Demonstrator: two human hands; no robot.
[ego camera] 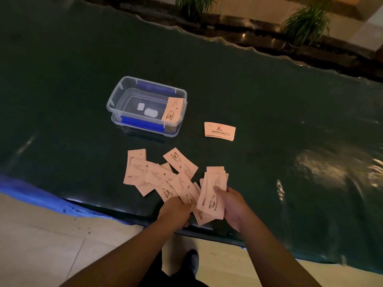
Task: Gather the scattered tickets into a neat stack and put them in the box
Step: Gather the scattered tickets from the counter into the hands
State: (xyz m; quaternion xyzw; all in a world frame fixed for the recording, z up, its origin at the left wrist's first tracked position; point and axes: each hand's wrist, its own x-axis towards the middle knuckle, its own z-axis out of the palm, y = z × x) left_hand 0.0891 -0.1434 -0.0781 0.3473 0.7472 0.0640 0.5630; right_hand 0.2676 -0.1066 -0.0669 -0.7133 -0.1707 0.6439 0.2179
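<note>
Tickets (pixel 157 177) lie fanned and overlapping on the dark green tabletop (pixel 269 104), just ahead of the person and mostly to the left of both hands. The right hand (pixel 232 206) holds a gathered bundle (pixel 213 193) of them, thumb pressed across its face, long axis running away from the body. The left hand (pixel 176 210) sits at the near edge of the loose spread, its grip closed over the lower end of one or two tickets (how many it pinches cannot be told, since the fingers are under the paper).

What the next move seems to turn on: the loose tickets lie leftward and forward of the bundle, so the left hand is the nearer one to sweep them across. Their long axes point every way, so each will likely need turning to match the bundle.

Farther out, the clear plastic box (pixel 116 96) stands open on its blue-clipped lid, with one ticket (pixel 173 109) leaning over its right rim. A squared stack (pixel 219 131) lies apart to the right of the box.

The print on the tickets is too small to read, and the underside of the bundle is hidden by the right palm.
</note>
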